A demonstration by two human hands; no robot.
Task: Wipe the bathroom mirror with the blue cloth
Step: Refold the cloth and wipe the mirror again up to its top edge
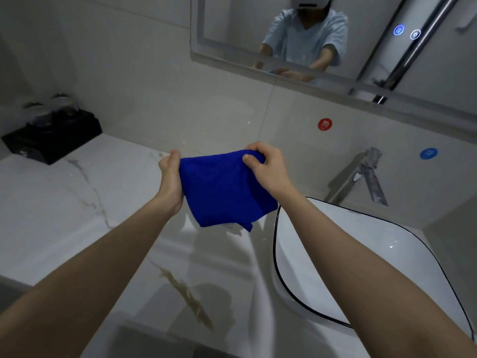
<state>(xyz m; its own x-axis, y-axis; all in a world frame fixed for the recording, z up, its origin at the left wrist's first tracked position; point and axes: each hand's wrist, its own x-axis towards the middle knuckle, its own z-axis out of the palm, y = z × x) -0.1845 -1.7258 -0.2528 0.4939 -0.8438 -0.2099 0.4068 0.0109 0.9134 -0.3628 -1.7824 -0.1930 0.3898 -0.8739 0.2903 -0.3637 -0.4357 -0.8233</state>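
A blue cloth (pixel 222 188) hangs folded in the air above the marble counter, held between both hands. My left hand (pixel 170 177) grips its left edge. At the cloth's upper right corner, my right hand (pixel 265 166) pinches it with thumb and curled fingers. The bathroom mirror (pixel 258 34) is mounted on the wall above and behind the cloth, well apart from it. It reflects a person in a light shirt, both arms stretched forward.
A white basin with a black rim (pixel 275 241) sits at the right, with a chrome faucet (pixel 361 177) behind it. A black tray with wrapped items (pixel 51 135) stands on the counter (pixel 51 197) at far left. Red (pixel 324 124) and blue (pixel 428 153) stickers mark the wall.
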